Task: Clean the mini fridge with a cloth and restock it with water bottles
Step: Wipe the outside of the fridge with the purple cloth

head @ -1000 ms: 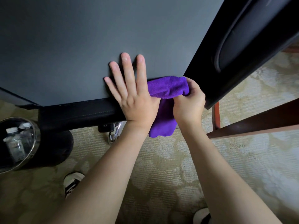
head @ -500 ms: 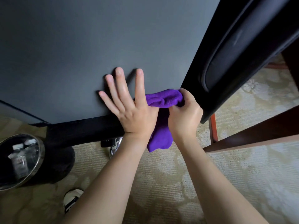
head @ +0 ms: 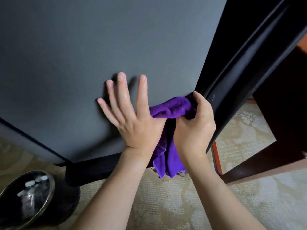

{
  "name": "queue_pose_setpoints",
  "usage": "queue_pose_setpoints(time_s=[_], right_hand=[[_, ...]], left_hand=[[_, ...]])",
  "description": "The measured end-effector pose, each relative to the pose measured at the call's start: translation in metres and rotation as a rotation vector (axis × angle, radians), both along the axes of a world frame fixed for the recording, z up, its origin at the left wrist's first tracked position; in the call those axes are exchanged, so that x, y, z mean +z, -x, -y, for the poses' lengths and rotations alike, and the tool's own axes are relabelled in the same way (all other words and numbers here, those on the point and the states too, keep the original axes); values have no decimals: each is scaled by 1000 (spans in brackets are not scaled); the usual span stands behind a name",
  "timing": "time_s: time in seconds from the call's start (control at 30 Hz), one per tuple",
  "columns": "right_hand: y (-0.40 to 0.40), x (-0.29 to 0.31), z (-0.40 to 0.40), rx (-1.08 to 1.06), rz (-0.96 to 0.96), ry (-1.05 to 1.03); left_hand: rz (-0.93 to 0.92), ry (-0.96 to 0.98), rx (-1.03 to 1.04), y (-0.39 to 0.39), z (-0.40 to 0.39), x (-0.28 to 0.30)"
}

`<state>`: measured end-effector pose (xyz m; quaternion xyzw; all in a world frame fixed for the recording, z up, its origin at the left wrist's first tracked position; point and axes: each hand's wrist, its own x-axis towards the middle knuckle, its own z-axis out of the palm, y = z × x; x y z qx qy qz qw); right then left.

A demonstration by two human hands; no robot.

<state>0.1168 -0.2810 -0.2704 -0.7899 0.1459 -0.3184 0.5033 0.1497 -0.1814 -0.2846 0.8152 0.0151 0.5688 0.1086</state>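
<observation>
Gripping cloth [head: 172, 108]: right hand [head: 193, 128] | left hand [head: 132, 117] flat, touching

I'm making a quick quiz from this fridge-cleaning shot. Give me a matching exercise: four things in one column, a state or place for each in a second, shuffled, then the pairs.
Things:
1. left hand
2. right hand
3. purple cloth
4. water bottles

States or places:
A. lying in the round metal-rimmed bin on the carpet
B. fingers spread flat on the grey fridge top
C. bunched on the fridge top, one end hanging over its front edge
D. curled round the cloth beside the open black door

Pairs: 1-B, 2-D, 3-C, 4-A
</observation>
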Motion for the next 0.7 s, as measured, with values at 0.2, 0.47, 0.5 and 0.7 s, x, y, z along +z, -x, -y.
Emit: queue_pose_setpoints(time_s=[0.2, 0.47, 0.5, 0.7], right_hand=[[-9, 60, 11, -13, 182, 97], [-24, 144, 22, -9, 348, 73], [-26, 154, 23, -8, 365, 69], [-34, 208, 30, -32, 421, 75]], left_hand=[[87, 31, -25, -4, 8, 70], [146, 90, -28, -10, 19, 160], [140, 92, -27, -10, 19, 170], [96, 37, -78, -21, 21, 220]])
